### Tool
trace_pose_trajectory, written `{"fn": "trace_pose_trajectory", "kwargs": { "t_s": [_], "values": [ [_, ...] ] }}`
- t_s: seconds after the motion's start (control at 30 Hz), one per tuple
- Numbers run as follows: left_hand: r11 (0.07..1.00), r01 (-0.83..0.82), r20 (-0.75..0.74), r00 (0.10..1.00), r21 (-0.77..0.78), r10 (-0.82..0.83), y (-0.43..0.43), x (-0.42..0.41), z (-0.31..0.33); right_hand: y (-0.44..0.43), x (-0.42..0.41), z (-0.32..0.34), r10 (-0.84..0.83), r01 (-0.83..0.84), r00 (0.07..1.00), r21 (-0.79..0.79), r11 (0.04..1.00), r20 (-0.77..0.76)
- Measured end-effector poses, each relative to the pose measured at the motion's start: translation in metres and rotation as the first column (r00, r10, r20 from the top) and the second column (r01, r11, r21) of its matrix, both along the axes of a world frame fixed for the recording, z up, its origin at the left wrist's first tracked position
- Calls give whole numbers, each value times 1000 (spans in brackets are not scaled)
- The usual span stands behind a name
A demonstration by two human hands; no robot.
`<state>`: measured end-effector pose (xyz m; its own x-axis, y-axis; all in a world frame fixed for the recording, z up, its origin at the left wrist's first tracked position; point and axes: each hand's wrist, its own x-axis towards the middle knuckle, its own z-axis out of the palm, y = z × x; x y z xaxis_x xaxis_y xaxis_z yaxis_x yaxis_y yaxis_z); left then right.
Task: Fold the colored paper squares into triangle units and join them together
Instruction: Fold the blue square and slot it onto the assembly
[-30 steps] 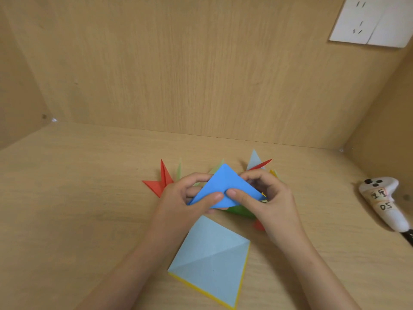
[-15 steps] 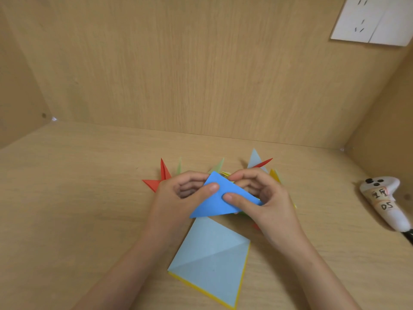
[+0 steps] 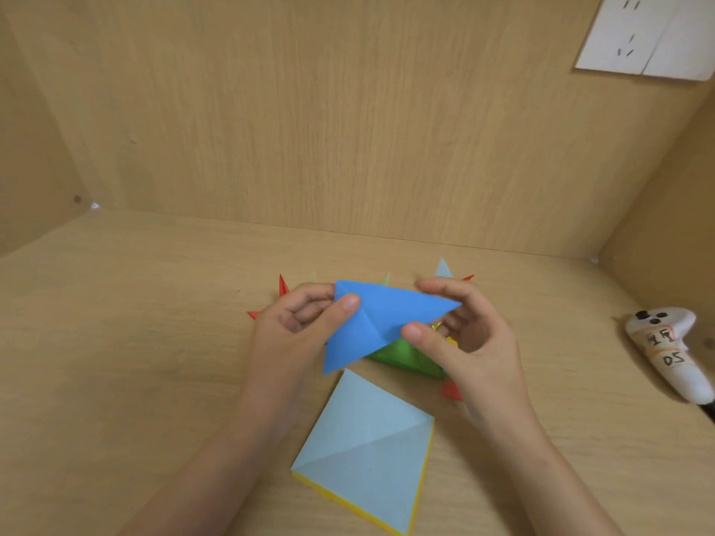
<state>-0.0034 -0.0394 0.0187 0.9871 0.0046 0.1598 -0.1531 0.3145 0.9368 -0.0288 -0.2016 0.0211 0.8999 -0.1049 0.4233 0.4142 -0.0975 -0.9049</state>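
The folded blue paper (image 3: 383, 323) is held in the air just beyond the stack of squares (image 3: 367, 450), with a crease down its middle. The left hand (image 3: 294, 330) pinches its left corner, thumb on top and fingers curled behind. The right hand (image 3: 476, 342) grips the right side, thumb by the crease and fingers arched over the tip. This looks like mid-fold work on one triangle unit, not joining. Next, I judge, the flaps need lining up edge to edge and pressing firmly. The joined units (image 3: 406, 357), green and red, lie beyond the stack, partly hidden; a white controller (image 3: 665, 350) rests well right of it
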Motion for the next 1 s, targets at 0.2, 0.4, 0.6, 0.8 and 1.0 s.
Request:
{"fn": "trace_pose_trajectory", "kwargs": {
  "t_s": [0.2, 0.4, 0.6, 0.8, 1.0],
  "values": [
    [983, 157, 6, 988, -94, -157, -1, -2, 2, 9, -1, -6, 34, -35, 999, -139, 990, -15],
    [947, 303, 16, 953, -109, -304, -1, -2, -1, 5, 2, -5, 5, 1, 995, 54, 999, -101],
    [956, 292, 18, 956, 9, -292, 7, 3, -5, 4, -1, 0, 89, -101, 982, -63, 993, -164],
    [923, 211, 91, 963, 321, -252, 4, 1, -5, 3, -4, 2, 141, -187, 967, -210, 960, -214],
    [965, 97, 120, 984, 246, -129, 2, 2, -6, 4, -3, -1, 142, -188, 964, -201, 961, -224]
  ]
}}
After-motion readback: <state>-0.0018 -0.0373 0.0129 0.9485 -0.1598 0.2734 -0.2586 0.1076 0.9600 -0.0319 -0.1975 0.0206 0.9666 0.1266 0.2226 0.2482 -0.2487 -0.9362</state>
